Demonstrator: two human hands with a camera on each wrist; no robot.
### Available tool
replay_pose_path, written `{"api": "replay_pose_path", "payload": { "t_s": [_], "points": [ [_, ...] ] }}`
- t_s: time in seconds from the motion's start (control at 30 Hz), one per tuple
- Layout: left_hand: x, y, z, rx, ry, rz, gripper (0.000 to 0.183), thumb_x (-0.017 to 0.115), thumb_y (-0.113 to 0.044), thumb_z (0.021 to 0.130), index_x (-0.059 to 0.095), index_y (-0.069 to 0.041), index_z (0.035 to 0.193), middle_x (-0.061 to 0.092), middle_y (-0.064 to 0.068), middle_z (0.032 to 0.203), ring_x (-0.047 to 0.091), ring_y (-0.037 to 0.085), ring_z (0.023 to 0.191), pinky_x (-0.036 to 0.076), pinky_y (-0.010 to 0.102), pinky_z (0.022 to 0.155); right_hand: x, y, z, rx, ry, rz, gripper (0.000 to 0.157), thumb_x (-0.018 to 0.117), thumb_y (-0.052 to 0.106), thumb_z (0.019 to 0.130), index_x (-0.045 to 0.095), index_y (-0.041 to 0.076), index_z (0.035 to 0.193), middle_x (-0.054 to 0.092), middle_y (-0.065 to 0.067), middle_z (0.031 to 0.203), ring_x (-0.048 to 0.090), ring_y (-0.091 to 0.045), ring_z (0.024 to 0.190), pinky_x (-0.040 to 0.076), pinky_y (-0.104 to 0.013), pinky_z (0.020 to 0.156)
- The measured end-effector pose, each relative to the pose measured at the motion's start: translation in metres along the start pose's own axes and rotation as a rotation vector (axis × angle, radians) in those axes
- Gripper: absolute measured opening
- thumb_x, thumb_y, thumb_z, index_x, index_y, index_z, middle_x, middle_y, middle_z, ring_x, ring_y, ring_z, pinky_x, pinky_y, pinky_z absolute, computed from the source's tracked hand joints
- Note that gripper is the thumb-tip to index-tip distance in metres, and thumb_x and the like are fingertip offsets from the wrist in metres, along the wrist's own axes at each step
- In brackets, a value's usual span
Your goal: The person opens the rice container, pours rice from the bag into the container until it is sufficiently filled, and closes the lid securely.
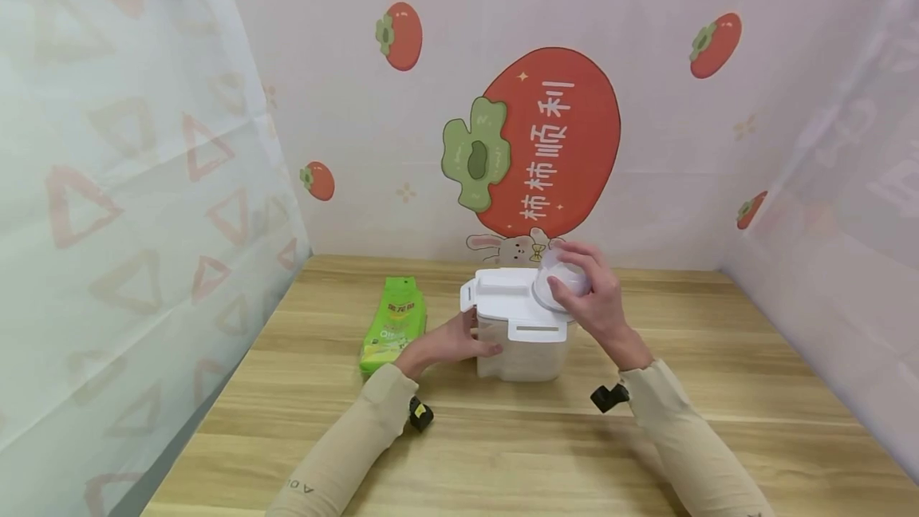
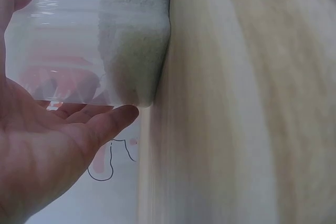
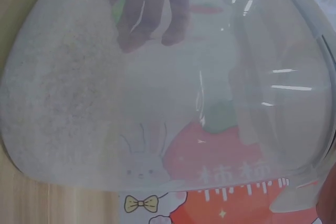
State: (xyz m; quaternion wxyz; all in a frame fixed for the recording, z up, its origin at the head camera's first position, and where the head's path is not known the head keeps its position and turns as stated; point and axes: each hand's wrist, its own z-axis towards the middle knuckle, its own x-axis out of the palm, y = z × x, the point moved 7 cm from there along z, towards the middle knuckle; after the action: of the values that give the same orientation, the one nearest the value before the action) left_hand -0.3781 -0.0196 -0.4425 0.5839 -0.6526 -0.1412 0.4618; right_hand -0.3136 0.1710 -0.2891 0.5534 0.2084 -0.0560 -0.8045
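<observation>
A clear storage container [image 1: 527, 359] with a white lid [image 1: 513, 307] stands on the table, pale grains [image 2: 137, 56] filling its lower part. My left hand [image 1: 459, 339] holds its left side, thumb at the front and fingers reaching behind. Through the clear wall, those fingers [image 3: 149, 14] show in the right wrist view. On top, my right hand [image 1: 596, 294] grips the round white cap [image 1: 551, 282] at the lid's right end, thumb on the near side and fingers over the far side. Lid clips [image 1: 537, 331] stick outward at the front and left.
A green plastic bag [image 1: 395, 325] with printed lettering lies left of the container, near my left wrist. The wooden table [image 1: 502, 453] ends at a back wall [image 1: 668, 206] printed with persimmons. Sheeted walls stand at both sides.
</observation>
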Motion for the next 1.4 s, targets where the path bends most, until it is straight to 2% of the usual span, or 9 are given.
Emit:
{"api": "replay_pose_path", "payload": {
  "t_s": [0.2,0.4,0.53,0.73,0.97,1.13,1.3,1.37,1.4],
  "points": [
    [-0.001,0.001,0.000,-0.031,0.004,-0.007,0.082,0.077,-0.025,0.083,0.025,-0.029,0.146,0.043,-0.002,0.141,0.047,0.022,0.129,0.046,0.040,0.103,0.000,-0.004,-0.001,-0.034,-0.010,-0.048,0.037,0.076,0.000,0.071,0.064,-0.012,0.104,0.061,-0.034,0.114,0.059,-0.043,0.104,0.043,-0.010,0.098],
    [0.000,0.000,-0.001,-0.034,0.014,0.006,0.081,0.076,-0.028,0.084,0.025,-0.031,0.146,0.042,-0.002,0.143,0.045,0.023,0.130,0.046,0.042,0.104,-0.002,-0.006,-0.001,0.008,0.019,-0.010,0.038,0.075,-0.010,0.066,0.064,-0.012,0.103,0.059,-0.036,0.115,0.058,-0.043,0.104,0.044,-0.009,0.096],
    [0.001,0.000,-0.001,-0.027,0.015,0.001,0.081,0.076,-0.028,0.084,0.026,-0.032,0.147,0.042,-0.002,0.144,0.044,0.023,0.131,0.045,0.043,0.105,-0.002,-0.019,-0.005,0.009,0.030,0.000,0.040,0.075,-0.010,0.064,0.066,-0.012,0.103,0.060,-0.034,0.117,0.058,-0.044,0.104,0.045,-0.009,0.095],
    [0.001,0.000,-0.001,-0.029,0.022,-0.016,0.079,0.077,-0.026,0.083,0.028,-0.031,0.145,0.044,-0.002,0.141,0.045,0.023,0.130,0.044,0.043,0.105,-0.002,-0.034,-0.010,0.024,0.045,-0.042,0.043,0.080,-0.005,0.063,0.070,-0.002,0.105,0.063,-0.025,0.119,0.061,-0.031,0.107,0.045,-0.008,0.092],
    [0.000,-0.003,-0.005,-0.047,0.029,-0.001,0.081,0.075,-0.030,0.085,0.025,-0.030,0.148,0.043,0.000,0.145,0.045,0.024,0.134,0.043,0.042,0.107,0.001,-0.034,-0.012,0.037,0.075,-0.039,0.042,0.079,-0.002,0.068,0.069,-0.001,0.109,0.060,-0.025,0.124,0.059,-0.036,0.112,0.044,-0.009,0.094],
    [0.001,-0.006,-0.015,-0.059,0.046,0.041,0.089,0.072,-0.038,0.088,0.010,-0.038,0.152,0.032,-0.001,0.154,0.044,0.024,0.138,0.044,0.038,0.108,0.002,-0.017,-0.009,0.047,0.069,-0.039,0.043,0.076,-0.004,0.069,0.065,-0.007,0.110,0.058,-0.027,0.124,0.057,-0.039,0.111,0.044,-0.009,0.095],
    [-0.009,-0.012,-0.032,-0.107,0.048,0.215,0.092,0.066,-0.046,0.090,0.008,-0.019,0.157,0.025,0.013,0.159,0.039,0.031,0.142,0.040,0.044,0.112,-0.001,0.003,-0.006,0.130,0.100,-0.073,0.055,0.077,-0.010,0.068,0.054,-0.014,0.118,0.054,-0.031,0.124,0.054,-0.036,0.107,0.043,-0.010,0.090],
    [-0.016,-0.015,-0.036,-0.119,0.046,0.235,0.088,0.064,-0.043,0.092,0.012,-0.011,0.156,0.026,0.018,0.158,0.034,0.035,0.144,0.037,0.048,0.114,-0.002,0.004,-0.005,0.151,0.112,-0.072,0.062,0.078,-0.012,0.068,0.049,-0.014,0.123,0.053,-0.032,0.123,0.054,-0.033,0.102,0.044,-0.011,0.085],
    [-0.019,-0.016,-0.037,-0.120,0.041,0.234,0.087,0.064,-0.041,0.093,0.012,-0.010,0.156,0.024,0.018,0.158,0.033,0.037,0.144,0.036,0.050,0.113,-0.003,0.003,-0.005,0.157,0.117,-0.065,0.065,0.078,-0.012,0.067,0.047,-0.015,0.125,0.053,-0.033,0.122,0.055,-0.030,0.099,0.045,-0.010,0.083]
  ]
}}
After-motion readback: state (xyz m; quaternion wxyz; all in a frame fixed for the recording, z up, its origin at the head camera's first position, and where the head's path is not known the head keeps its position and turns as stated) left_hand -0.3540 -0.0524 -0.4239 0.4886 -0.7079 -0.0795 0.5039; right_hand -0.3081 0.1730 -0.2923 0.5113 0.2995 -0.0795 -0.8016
